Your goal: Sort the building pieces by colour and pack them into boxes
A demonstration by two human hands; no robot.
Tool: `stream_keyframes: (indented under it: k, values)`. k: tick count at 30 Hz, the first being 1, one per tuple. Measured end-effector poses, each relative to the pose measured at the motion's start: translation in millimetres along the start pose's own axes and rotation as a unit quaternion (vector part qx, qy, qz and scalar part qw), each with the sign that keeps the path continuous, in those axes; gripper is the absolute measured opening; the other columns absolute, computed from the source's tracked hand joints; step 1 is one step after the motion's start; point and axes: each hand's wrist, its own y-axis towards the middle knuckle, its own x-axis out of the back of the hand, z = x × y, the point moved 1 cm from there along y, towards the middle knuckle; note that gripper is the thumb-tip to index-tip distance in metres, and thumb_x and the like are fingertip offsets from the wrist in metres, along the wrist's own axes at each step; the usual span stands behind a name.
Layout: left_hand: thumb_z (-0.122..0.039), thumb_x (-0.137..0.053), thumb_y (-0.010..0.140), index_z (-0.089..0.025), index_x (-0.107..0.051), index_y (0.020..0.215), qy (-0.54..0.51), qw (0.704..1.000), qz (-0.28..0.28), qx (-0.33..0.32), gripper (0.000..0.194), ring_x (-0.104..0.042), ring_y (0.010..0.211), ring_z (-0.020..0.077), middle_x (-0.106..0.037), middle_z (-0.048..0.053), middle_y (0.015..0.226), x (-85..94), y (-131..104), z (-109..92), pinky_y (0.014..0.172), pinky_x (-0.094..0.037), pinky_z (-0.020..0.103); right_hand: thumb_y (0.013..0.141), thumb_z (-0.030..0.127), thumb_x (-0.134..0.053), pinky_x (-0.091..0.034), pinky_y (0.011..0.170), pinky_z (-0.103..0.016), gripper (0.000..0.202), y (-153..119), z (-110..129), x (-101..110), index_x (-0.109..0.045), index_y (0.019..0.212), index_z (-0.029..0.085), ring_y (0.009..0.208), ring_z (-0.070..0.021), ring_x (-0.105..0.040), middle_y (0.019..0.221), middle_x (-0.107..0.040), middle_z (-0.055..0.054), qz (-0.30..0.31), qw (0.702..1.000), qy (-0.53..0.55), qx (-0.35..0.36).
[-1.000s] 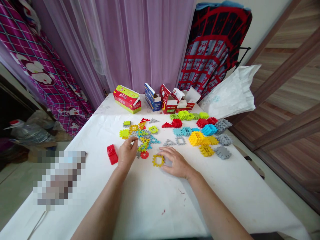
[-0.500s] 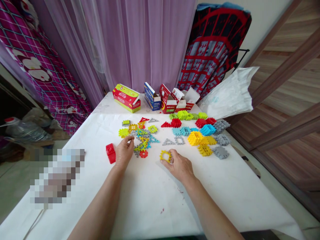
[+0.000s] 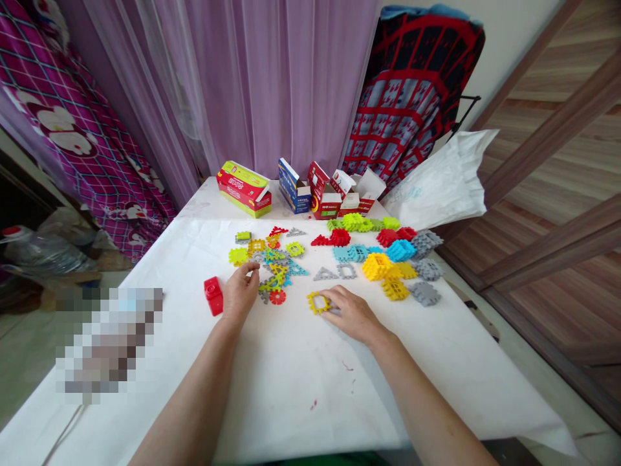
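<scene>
My right hand (image 3: 352,314) has its fingers closed on the right edge of a yellow square frame piece (image 3: 319,303) with toothed sides, held low over the cloth. My left hand (image 3: 241,287) rests at the left side of a mixed pile of interlocking plastic pieces (image 3: 275,270); its fingers are curled, and what they hold, if anything, is hidden. A red toothed wheel (image 3: 277,297) lies at the pile's near edge. Left of my left hand is a red plastic block (image 3: 213,296). A grey triangle (image 3: 325,274) and a grey square frame (image 3: 346,271) lie beyond my right hand.
Sorted pieces lie at the right: green (image 3: 356,222), red (image 3: 341,237), blue (image 3: 400,250), yellow (image 3: 377,266) and grey (image 3: 427,293). Several small cartons (image 3: 242,190) stand at the back. A white bag (image 3: 436,184) leans at the back right. The table has a white cloth (image 3: 272,388).
My right hand has shifted slightly, and the yellow frame piece has tilted flatter, with the thumb now less visible beneath it. My left hand has stayed in nearly the same place.
</scene>
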Motion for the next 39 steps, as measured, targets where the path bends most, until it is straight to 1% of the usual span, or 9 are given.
stream_keyframes:
  k: [3,7,10,13,17,24,28,34,39]
  values:
    - [-0.036,-0.048,0.083,-0.026,-0.066,0.1,0.003,1.0,0.0,0.001,0.027,-0.065,0.062,0.0162,-0.066,-0.003,0.062,-0.1,0,0,0.061,-0.043,0.025,0.079,0.028,-0.064,-0.047,0.089,-0.032,0.043,-1,3,1,-0.059,0.122,0.027,0.105,-0.0189,-0.059,0.117,-0.06,-0.005,-0.01,1.0,-0.024,-0.004]
    - [-0.036,-0.049,0.083,-0.027,-0.066,0.101,0.008,1.0,0.001,0.004,0.026,-0.066,0.063,0.0162,-0.067,-0.003,0.063,-0.1,0,0,0.061,-0.043,0.025,0.08,0.025,-0.064,-0.039,0.102,-0.039,0.041,5,1,3,-0.06,0.121,0.026,0.123,-0.0231,-0.048,0.134,-0.054,-0.007,0.003,0.996,-0.04,0.08]
    - [-0.037,-0.049,0.082,-0.026,-0.066,0.1,0.01,1.0,-0.002,0.003,0.027,-0.066,0.063,0.0166,-0.067,-0.003,0.062,0.8,0,-1,0.061,-0.044,0.025,0.08,0.022,-0.063,-0.041,0.098,-0.036,0.039,10,-1,4,-0.061,0.119,0.026,0.114,-0.0213,-0.053,0.124,-0.061,-0.005,0.029,0.993,-0.037,0.106]
    - [-0.035,-0.049,0.081,-0.025,-0.067,0.1,0.003,1.0,-0.007,-0.002,0.028,-0.066,0.063,0.0166,-0.066,-0.002,0.061,2.0,0,-2,0.06,-0.044,0.025,0.076,0.024,-0.065,-0.043,0.092,-0.033,0.045,11,-2,8,-0.058,0.12,0.026,0.109,-0.0214,-0.055,0.118,-0.062,-0.005,0.049,0.995,-0.047,0.076]
    - [-0.034,-0.049,0.08,-0.023,-0.067,0.101,0.001,1.0,0.004,0.002,0.03,-0.066,0.064,0.017,-0.067,-0.002,0.062,2.8,0,-4,0.059,-0.044,0.025,0.07,0.031,-0.068,-0.043,0.087,-0.032,0.057,3,-6,24,-0.053,0.124,0.022,0.104,-0.0233,-0.057,0.112,-0.06,-0.007,0.123,0.988,-0.069,0.057]
    - [-0.036,-0.049,0.08,-0.025,-0.067,0.102,0.026,1.0,0.015,0.01,0.03,-0.067,0.068,0.0166,-0.069,-0.002,0.068,2.7,1,-5,0.062,-0.046,0.024,0.065,0.021,-0.066,-0.043,0.07,-0.028,0.029,-25,-21,56,-0.062,0.094,0.019,0.081,-0.0203,-0.06,0.094,-0.059,-0.006,0.209,0.961,-0.179,0.024]
    - [-0.037,-0.049,0.08,-0.026,-0.066,0.103,0.043,0.999,0.018,0.018,0.031,-0.067,0.068,0.0162,-0.07,-0.002,0.068,3.7,1,-5,0.06,-0.045,0.023,0.063,0.021,-0.067,-0.042,0.067,-0.027,0.029,-40,-39,70,-0.06,0.092,0.019,0.078,-0.0191,-0.058,0.093,-0.059,-0.005,0.212,0.959,-0.186,0.023]
    - [-0.037,-0.049,0.08,-0.026,-0.067,0.101,0.071,0.997,0.015,0.014,0.031,-0.065,0.066,0.0156,-0.069,-0.002,0.069,5.9,-1,-12,0.057,-0.043,0.022,0.071,0.025,-0.064,-0.042,0.075,-0.03,0.039,-47,-95,119,-0.057,0.109,0.018,0.089,-0.0224,-0.056,0.101,-0.058,-0.008,0.11,0.974,-0.2,-0.001]
    - [-0.038,-0.049,0.08,-0.026,-0.068,0.101,0.086,0.996,0.02,0.021,0.03,-0.065,0.068,0.0158,-0.07,-0.001,0.07,7.2,-1,-16,0.055,-0.041,0.022,0.069,0.024,-0.065,-0.042,0.073,-0.03,0.043,-35,-126,132,-0.057,0.111,0.02,0.083,-0.0212,-0.057,0.101,-0.059,-0.007,0.134,0.966,-0.219,0.007]
